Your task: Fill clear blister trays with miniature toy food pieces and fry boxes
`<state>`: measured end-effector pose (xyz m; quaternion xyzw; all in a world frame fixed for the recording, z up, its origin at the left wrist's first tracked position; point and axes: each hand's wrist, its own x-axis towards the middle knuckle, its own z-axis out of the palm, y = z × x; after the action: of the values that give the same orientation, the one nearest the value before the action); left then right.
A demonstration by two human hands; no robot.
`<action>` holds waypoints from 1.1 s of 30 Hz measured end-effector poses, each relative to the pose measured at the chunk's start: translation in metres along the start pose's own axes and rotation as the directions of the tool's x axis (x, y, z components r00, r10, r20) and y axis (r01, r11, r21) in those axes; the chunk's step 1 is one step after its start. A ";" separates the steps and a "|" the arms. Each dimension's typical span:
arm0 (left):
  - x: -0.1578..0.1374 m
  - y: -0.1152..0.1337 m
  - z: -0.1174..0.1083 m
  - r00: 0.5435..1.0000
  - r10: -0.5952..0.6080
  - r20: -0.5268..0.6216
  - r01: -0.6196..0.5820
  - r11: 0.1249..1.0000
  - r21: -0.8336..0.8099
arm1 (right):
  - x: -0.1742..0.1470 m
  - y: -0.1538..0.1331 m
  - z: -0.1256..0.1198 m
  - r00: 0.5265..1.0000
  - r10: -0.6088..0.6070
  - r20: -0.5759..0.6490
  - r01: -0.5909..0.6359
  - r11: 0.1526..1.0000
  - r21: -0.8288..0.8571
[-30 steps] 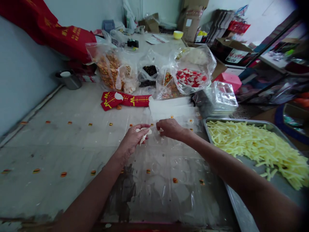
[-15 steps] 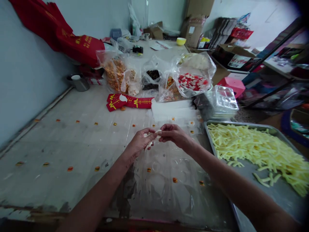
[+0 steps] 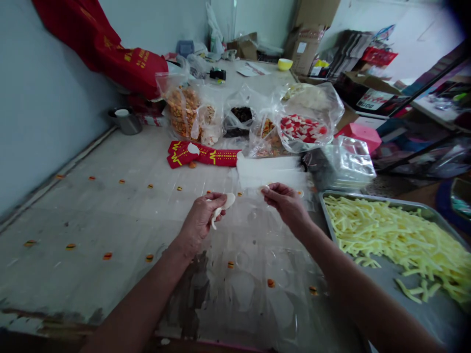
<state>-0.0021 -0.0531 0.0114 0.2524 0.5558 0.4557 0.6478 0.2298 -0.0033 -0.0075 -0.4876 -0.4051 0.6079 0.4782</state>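
My left hand (image 3: 199,216) is closed around several flat, white, rounded pieces (image 3: 230,200); a thin white strip hangs down below the fingers. To its right, my right hand (image 3: 290,205) pinches a small white flat piece (image 3: 264,189) between thumb and fingertips, over the plastic in front of the white sheets. Under both hands, clear plastic packaging (image 3: 253,245) with round moulded outlines covers the table. Tiny burger-shaped pieces (image 3: 271,283) lie on it in rows. Beside my right hand shows part of a white piece with an orange centre (image 3: 300,194).
A metal tray (image 3: 382,267) of pale yellow fry-shaped strips (image 3: 397,230) stands at the right. Red printed packaging (image 3: 224,157) and white sheets (image 3: 268,170) lie ahead. Behind them are bags of orange pieces (image 3: 184,110) and red-and-white pieces (image 3: 302,130), and stacked clear containers (image 3: 349,162).
My hands were together over the white pieces and are now apart. The right hand has moved right with one piece; the left keeps the others. The view has shifted slightly.
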 end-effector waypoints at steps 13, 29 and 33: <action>0.005 0.011 -0.020 0.988 0.121 -0.101 -0.105 0.983 0.150 | 0.117 0.009 0.026 0.981 0.091 0.169 0.056 0.707 -0.705; 0.002 0.019 -0.046 0.985 0.061 -0.162 -0.046 0.995 0.093 | 0.061 0.013 0.090 0.928 -0.159 0.337 0.334 0.758 -0.561; -0.006 0.021 -0.083 0.970 0.092 -0.226 -0.072 0.993 0.095 | 0.084 0.019 0.105 0.695 -0.264 0.669 0.712 0.121 -0.692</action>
<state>-0.0874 -0.0638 0.0113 0.2484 0.6352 0.4841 0.5481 0.1179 0.0718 -0.0220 -0.3690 -0.8980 0.1421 0.1930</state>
